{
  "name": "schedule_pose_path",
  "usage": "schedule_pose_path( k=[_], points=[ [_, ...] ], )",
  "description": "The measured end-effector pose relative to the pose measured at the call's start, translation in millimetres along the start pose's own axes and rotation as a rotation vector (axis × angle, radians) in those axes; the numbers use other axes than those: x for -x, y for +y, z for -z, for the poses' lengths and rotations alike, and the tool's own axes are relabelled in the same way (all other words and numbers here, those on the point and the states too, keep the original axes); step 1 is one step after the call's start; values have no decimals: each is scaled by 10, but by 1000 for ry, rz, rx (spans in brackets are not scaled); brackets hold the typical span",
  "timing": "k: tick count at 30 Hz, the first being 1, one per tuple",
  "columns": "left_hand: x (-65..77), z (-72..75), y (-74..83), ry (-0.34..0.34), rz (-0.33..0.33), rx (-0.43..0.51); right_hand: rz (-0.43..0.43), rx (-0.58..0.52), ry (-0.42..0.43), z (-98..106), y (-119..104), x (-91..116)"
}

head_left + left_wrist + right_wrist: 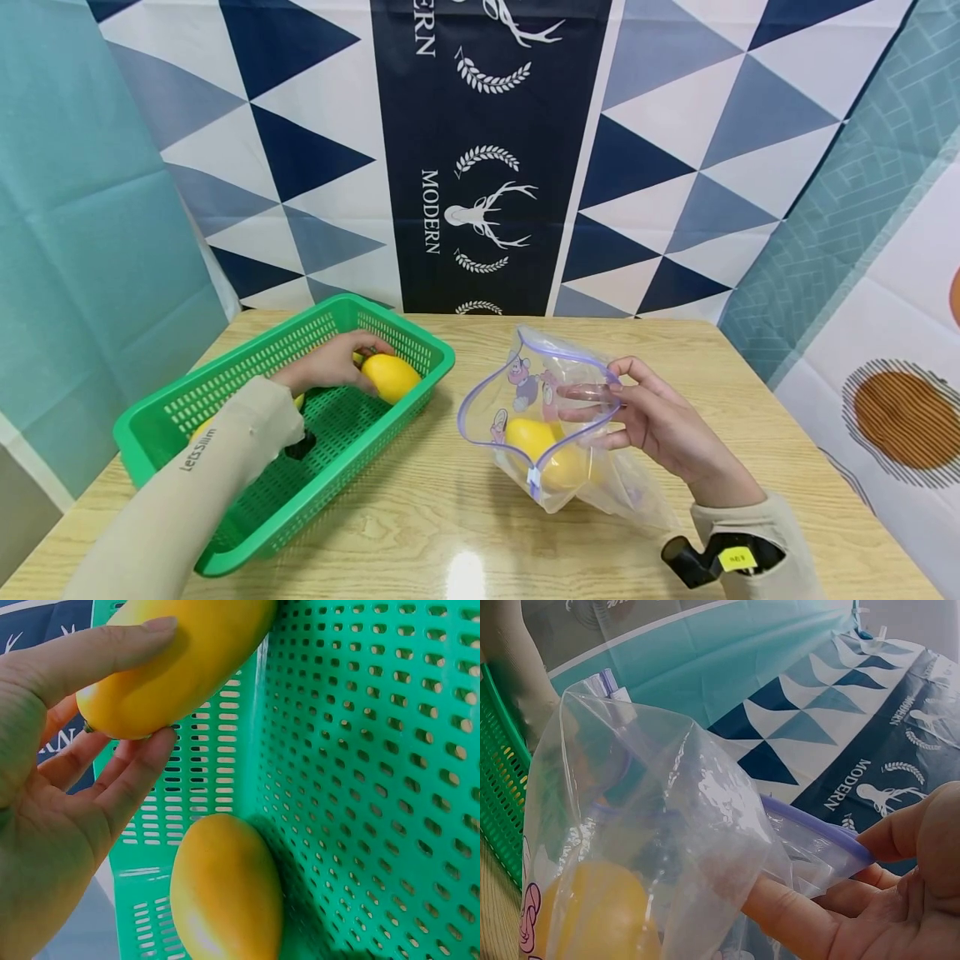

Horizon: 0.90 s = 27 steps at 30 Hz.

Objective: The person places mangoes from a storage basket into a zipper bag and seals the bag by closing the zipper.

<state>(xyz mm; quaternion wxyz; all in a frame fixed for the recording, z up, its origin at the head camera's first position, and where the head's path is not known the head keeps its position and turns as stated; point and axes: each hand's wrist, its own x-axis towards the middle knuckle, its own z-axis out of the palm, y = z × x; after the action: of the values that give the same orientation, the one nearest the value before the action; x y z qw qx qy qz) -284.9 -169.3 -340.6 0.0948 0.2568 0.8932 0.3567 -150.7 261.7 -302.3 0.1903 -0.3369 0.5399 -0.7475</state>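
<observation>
My left hand (330, 364) holds a yellow mango (392, 377) at the far right end of the green basket (300, 508). In the left wrist view, its thumb lies across the mango (187, 667) and the fingers curl beneath. Another mango (226, 892) rests on the basket's floor. With my right hand (663, 425) I pinch the rim of a clear zip bag (558, 392), some fingers inside its open mouth. The bag has a purple zip edge and pink printed figures. Yellow fruit (566, 462) lies inside it, blurred through the plastic in the right wrist view.
The basket stands on the left of a light wooden table (405, 533), with the bag to its right. A patterned cloth (480, 167) hangs behind the table's back edge. More yellow (201, 429) shows in the basket, partly hidden by my left sleeve.
</observation>
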Motion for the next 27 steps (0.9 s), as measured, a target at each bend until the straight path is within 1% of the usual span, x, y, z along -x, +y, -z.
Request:
schedule_pose_path(
  k=[8, 16, 23, 27],
  points=[
    [3, 8, 24, -21, 8, 13, -1, 10, 5, -2, -3, 0],
    [4, 18, 24, -21, 11, 14, -1, 12, 2, -3, -12, -6],
    [0, 32, 13, -22, -6, -1, -4, 16, 14, 0, -16, 0],
    [8, 54, 17, -29, -24, 9, -8, 14, 23, 3, -14, 5]
  ],
)
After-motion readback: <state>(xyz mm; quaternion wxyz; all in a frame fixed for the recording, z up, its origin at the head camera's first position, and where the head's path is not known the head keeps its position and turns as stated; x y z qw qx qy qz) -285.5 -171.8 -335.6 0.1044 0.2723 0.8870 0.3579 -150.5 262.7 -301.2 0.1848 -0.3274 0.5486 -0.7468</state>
